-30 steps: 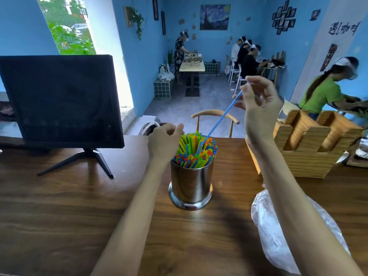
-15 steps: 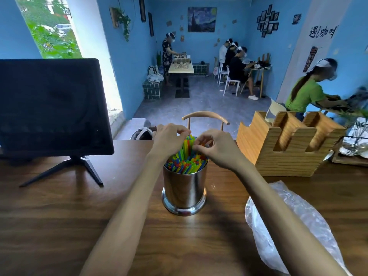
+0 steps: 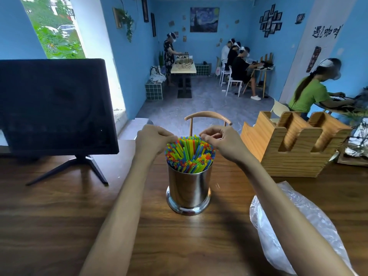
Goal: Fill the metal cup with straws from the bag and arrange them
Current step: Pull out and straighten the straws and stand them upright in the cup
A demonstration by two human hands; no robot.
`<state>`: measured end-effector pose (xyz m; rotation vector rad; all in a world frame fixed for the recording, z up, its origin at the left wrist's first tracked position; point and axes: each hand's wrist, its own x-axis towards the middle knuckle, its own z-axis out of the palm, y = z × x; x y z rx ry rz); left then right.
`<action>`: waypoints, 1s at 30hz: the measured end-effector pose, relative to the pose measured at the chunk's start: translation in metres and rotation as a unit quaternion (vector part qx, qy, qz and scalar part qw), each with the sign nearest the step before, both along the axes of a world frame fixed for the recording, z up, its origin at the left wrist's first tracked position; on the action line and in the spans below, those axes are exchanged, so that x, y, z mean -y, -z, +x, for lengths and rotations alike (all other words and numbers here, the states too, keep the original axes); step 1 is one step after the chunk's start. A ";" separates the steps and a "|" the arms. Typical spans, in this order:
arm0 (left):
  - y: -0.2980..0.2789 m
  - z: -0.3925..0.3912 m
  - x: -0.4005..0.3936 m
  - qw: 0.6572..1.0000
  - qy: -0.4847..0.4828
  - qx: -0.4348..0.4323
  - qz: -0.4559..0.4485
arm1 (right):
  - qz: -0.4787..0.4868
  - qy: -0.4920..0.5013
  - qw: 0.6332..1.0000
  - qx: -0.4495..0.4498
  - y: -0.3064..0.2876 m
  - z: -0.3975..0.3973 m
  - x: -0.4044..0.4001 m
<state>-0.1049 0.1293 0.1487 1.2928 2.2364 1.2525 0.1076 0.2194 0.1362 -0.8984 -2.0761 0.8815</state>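
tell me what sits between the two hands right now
In the head view, the tops of the colored straws in the metal cup lie between left hand and right hand.

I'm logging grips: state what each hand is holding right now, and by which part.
Left hand and right hand sit at the straws' top ends above the metal cup; whether either pinches a straw cannot be told.
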 end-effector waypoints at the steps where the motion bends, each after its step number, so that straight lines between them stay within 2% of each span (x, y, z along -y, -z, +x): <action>1: 0.000 0.000 0.002 0.999 0.002 0.027 0.020 | 0.001 -0.003 1.000 0.001 0.000 -0.001 0.001; 6: -0.004 0.000 0.008 0.983 0.026 0.149 0.102 | 0.011 0.002 1.000 -0.011 -0.005 -0.004 0.007; 8: -0.004 -0.002 0.008 0.985 0.033 0.110 0.132 | 0.017 0.000 1.000 -0.011 -0.007 -0.007 0.008; 10: -0.002 -0.001 0.008 0.987 0.057 0.023 0.148 | 0.022 -0.005 1.000 -0.007 -0.008 -0.010 0.009; 13: -0.001 0.001 0.008 0.982 0.120 -0.108 0.099 | 0.027 -0.009 1.000 0.001 -0.009 -0.014 0.010; 16: 0.001 0.001 0.010 0.982 0.123 -0.104 0.096 | 0.030 -0.012 0.999 0.007 -0.011 -0.015 0.013; 18: -0.001 0.003 0.013 0.982 0.075 -0.065 0.163 | 0.039 -0.009 0.999 0.010 -0.012 -0.016 0.015; 21: -0.016 0.011 0.020 0.960 0.039 -0.032 0.275 | 0.052 -0.027 0.998 0.025 -0.014 -0.018 0.020; 25: -0.041 0.019 0.029 0.904 -0.009 -0.111 0.413 | 0.046 -0.119 0.987 0.099 -0.018 -0.025 0.033; 26: -0.046 0.022 0.030 0.889 -0.017 -0.108 0.445 | 0.052 -0.125 0.985 0.109 -0.018 -0.029 0.035; 28: -0.055 0.028 0.032 0.867 -0.023 -0.057 0.495 | 0.072 -0.120 0.986 0.093 -0.017 -0.035 0.038; 30: -0.058 0.031 0.032 0.851 -0.039 -0.009 0.523 | 0.071 -0.108 0.991 0.040 -0.018 -0.036 0.038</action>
